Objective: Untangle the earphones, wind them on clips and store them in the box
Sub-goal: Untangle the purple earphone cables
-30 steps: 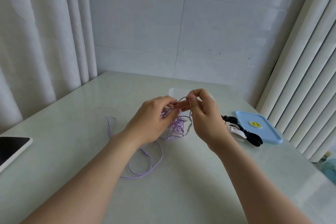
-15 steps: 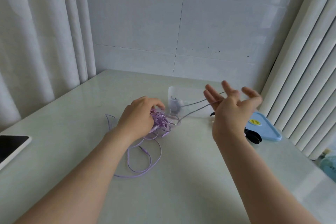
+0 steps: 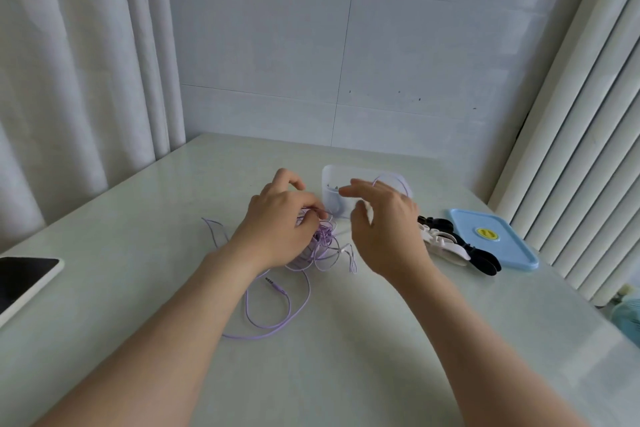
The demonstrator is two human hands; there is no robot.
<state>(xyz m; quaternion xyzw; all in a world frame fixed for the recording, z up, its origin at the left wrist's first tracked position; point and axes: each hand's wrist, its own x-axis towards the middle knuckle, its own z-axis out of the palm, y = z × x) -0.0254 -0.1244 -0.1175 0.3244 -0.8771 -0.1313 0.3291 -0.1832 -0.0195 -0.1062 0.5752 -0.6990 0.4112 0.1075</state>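
A tangled bundle of purple earphones (image 3: 323, 244) lies on the pale table, its cable trailing toward me in a wide loop with the jack plug (image 3: 273, 284) free. My left hand (image 3: 280, 224) is closed on the top of the tangle. My right hand (image 3: 384, 222) hovers just to the right with its fingers spread. A slack loop of purple cable (image 3: 393, 178) arcs over its knuckles. The clear plastic box (image 3: 330, 180) stands right behind both hands, with something small and grey inside. Black and white clips (image 3: 453, 248) lie to the right.
A light blue lid (image 3: 491, 241) with a yellow sticker lies beside the clips near the table's right edge. A white-framed tablet (image 3: 24, 279) rests at the left edge. Curtains hang on the left, vertical slats on the right, and a tiled wall stands behind.
My right hand, which had drawn a strand taut out to the right with open fingers, has come back toward the tangle, and the strand is now slack. My left hand still holds the bundle.
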